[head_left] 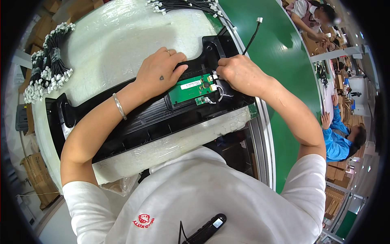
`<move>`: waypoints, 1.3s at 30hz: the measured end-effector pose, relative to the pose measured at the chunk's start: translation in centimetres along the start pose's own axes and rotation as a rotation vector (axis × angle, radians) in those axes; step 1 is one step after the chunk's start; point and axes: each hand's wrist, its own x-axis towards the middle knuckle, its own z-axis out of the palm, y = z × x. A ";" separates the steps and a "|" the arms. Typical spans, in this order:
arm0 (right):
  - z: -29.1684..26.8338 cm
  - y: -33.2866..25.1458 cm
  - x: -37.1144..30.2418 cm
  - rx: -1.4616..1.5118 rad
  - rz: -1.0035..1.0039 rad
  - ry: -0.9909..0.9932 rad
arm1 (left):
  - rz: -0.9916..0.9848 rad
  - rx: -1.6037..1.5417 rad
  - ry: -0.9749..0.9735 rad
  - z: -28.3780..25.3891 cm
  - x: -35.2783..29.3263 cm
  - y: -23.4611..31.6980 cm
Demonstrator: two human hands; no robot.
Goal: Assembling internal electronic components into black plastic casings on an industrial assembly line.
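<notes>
A long black plastic housing point(142, 130) lies across the padded surface in front of me. Set into it is a green circuit board point(187, 94) with white connectors along its right end. A smaller green board point(200, 101) sits just below it, joined by white wires. My left hand point(162, 71) rests at the housing's far edge with fingers curled over it and the thumb near the board. At the board's right end my right hand point(239, 73) is closed in a pinch on a black cable point(252, 40). The cable's free white plug sticks up beyond the knuckles; the pinched end is mostly hidden.
Bundles of black cables with white plugs point(53, 61) hang at the left edge of the bubble-wrapped padding point(109, 36). Another cable bundle point(183, 6) lies at the far side. A green conveyor point(280, 49) runs along the right, with two people working beyond it.
</notes>
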 end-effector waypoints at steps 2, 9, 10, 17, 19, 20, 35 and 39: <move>0.5 0.1 0.3 0.081 0.013 -0.011 | -0.040 0.009 -0.071 -0.1 0.1 0.0; 0.7 0.3 0.1 0.272 0.035 0.033 | -0.152 0.006 -0.191 -0.4 0.1 0.5; 0.8 0.2 0.1 0.276 0.037 0.032 | -0.154 0.003 -0.191 -0.2 0.0 0.5; 1.2 0.0 0.8 0.198 0.002 -0.025 | -0.243 -0.022 -0.200 0.3 0.0 0.5; 1.2 -0.1 1.0 0.196 -0.001 -0.048 | -0.259 -0.033 -0.203 0.5 0.0 0.5; 1.4 -0.1 1.1 0.196 0.001 -0.049 | -0.276 -0.043 -0.204 0.6 -0.1 0.6; 2.0 -10.0 -4.2 0.413 0.022 0.385 | 0.040 -0.242 -0.221 -7.2 5.4 4.4; 1.1 -6.8 -10.3 0.316 0.299 0.623 | 0.223 -0.228 -0.061 -14.1 7.7 10.1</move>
